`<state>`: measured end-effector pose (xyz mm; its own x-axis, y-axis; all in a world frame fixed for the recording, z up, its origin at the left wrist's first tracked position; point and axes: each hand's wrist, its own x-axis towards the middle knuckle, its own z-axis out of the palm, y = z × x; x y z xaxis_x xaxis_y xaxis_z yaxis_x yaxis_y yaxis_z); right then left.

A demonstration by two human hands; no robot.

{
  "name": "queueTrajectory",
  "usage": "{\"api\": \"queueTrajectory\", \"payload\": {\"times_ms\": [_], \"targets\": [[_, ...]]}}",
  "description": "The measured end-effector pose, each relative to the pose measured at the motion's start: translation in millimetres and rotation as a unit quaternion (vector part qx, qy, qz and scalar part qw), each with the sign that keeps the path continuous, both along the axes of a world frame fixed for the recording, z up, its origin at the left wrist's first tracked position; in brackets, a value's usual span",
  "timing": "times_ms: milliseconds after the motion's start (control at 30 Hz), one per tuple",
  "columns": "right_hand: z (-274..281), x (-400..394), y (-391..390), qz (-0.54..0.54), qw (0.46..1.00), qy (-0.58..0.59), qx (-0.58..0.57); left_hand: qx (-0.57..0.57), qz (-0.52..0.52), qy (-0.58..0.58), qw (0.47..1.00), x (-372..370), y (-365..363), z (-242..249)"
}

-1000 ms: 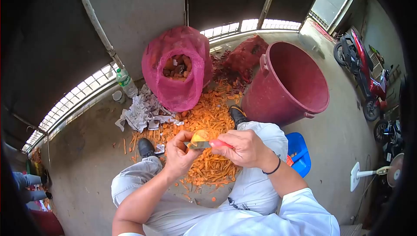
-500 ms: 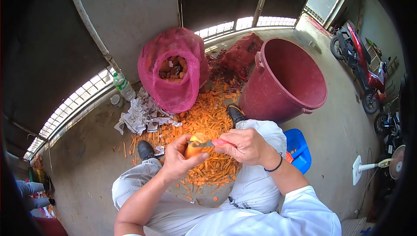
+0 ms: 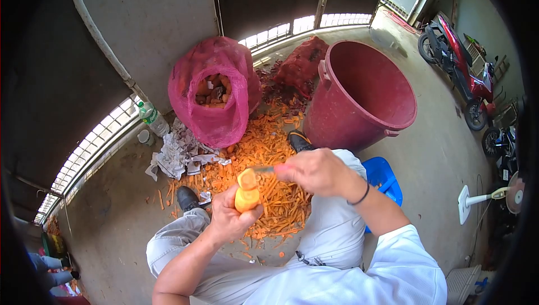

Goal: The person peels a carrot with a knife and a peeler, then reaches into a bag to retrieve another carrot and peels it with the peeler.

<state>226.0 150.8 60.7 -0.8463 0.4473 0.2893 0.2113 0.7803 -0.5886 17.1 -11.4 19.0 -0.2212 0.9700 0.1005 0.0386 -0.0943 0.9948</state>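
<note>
My left hand [image 3: 234,215] is closed around a thick carrot [image 3: 246,199], whose cut end faces up. A round orange slice [image 3: 246,179] shows just above that end, beside the blade's tip. My right hand [image 3: 315,171] grips the pink-red handle of a knife [image 3: 263,169], its blade pointing left and slightly blurred. Below both hands, a wide heap of orange peelings [image 3: 275,206] covers the floor between my shoes.
A pink mesh sack [image 3: 219,119] of carrots stands ahead, with crumpled paper [image 3: 175,150] and a bottle [image 3: 152,118] at its left. Right of it are a red sack [image 3: 300,69], a large maroon bin [image 3: 337,111], a blue container [image 3: 387,173], a fan [image 3: 514,192] and motorcycles [image 3: 463,74].
The knife has moved up and away from the carrot's top, and a slice now stands apart from the cut end. My right hand has risen slightly. The view has shifted a little.
</note>
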Motion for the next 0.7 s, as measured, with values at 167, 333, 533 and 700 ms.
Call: {"api": "queueTrajectory", "payload": {"times_ms": [167, 333, 533, 700], "targets": [[-3, 8, 21, -0.085, 0.995, -0.013, -0.055, -0.105, -0.089, -0.089, 0.987, -14, 4, -7], [9, -2, -8, 0.005, 0.995, 0.059, -0.077, -0.101, -0.055, -0.144, 0.983, -9, 8, -18], [18, -7, -23, 0.044, 0.999, 0.006, -0.027, -0.055, -0.083, -0.154, 0.983, -7, 5, -22], [26, -10, -27, 0.057, 0.998, 0.013, -0.003, -0.022, -0.1, -0.218, 0.97, -6, 5, -21]]}}
